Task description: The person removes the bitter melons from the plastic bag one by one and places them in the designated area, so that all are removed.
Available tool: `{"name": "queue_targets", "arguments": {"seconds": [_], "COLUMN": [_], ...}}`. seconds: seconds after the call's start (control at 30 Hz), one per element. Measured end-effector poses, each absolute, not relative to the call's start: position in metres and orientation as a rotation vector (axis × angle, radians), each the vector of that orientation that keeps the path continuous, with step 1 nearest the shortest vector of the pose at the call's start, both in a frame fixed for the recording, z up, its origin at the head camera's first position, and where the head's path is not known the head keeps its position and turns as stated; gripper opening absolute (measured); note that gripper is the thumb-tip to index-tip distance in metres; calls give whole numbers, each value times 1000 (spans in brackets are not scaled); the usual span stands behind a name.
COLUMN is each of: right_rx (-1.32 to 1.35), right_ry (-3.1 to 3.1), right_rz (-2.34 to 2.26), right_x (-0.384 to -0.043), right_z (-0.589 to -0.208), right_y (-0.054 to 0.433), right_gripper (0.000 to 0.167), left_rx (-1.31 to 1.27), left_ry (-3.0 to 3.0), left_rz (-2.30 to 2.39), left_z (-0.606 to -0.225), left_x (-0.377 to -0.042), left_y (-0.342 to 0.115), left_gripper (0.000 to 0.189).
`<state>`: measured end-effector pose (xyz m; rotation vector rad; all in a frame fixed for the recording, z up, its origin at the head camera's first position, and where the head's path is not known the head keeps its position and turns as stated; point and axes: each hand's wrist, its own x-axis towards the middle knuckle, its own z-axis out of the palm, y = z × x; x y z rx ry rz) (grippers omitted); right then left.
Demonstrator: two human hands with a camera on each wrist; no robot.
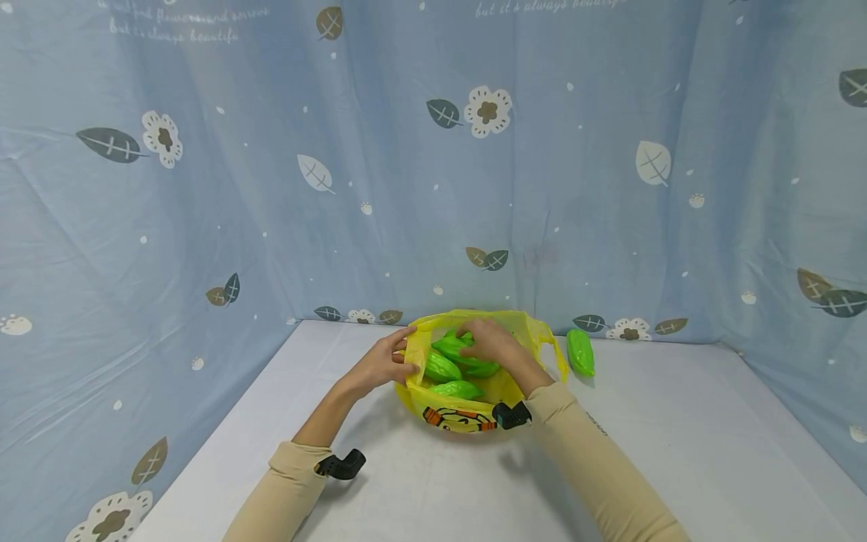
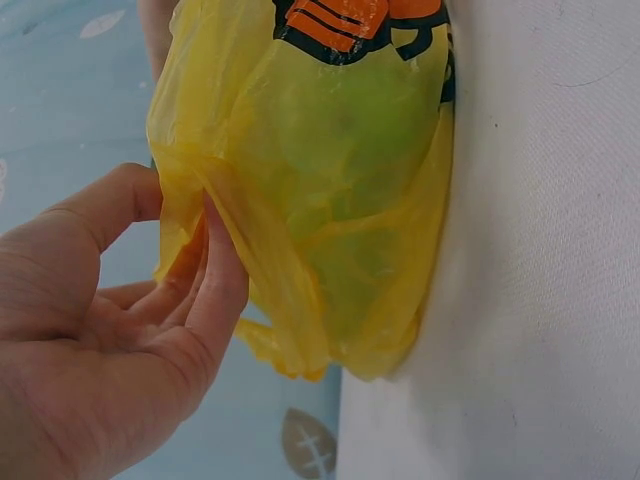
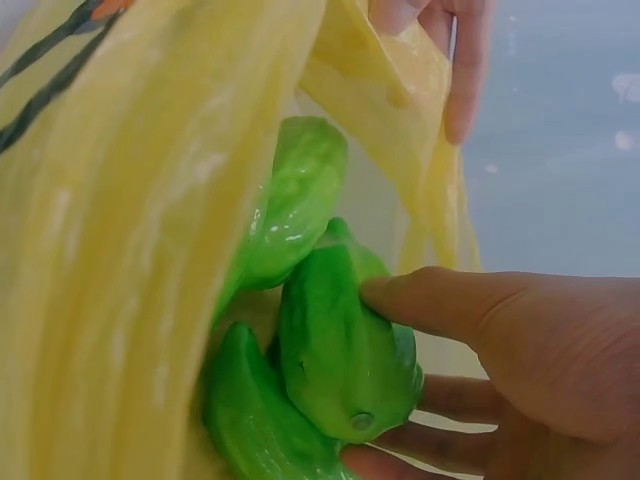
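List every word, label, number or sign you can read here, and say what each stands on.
"flowers and sorrows": blue cloth, upper left; words before it blurred.
"always beautifu": same cloth, line below; its start is unclear.
"but it's always beautifu": same cloth, top right, partly cut off.
Right sleeve: small dark marking, unreadable.
Yellow bag: no readable words.

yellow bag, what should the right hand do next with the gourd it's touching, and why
Probably ease the touched gourd out through the open mouth of the yellow bag: the right hand has its thumb and fingers on it, other gourds lie close beside it, and the left hand holds the bag's edge.
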<state>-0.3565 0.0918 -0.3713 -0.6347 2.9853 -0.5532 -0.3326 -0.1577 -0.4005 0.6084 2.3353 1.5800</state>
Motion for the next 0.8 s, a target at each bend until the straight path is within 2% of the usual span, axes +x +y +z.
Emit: {"name": "queue_targets", "arguments": {"seconds": [0.8], "right_rx": [-695], "right_ry": [2943], "right_rz": [-587], "right_x": [-345], "right_z": [-362], "right_y": [101], "right_gripper": [37], "left_rx": [614], "left_ry": [2330], "left_rz": [1581], "left_z": [-402], "left_x": [-332], "left_y": [-158], "left_gripper": [84]}}
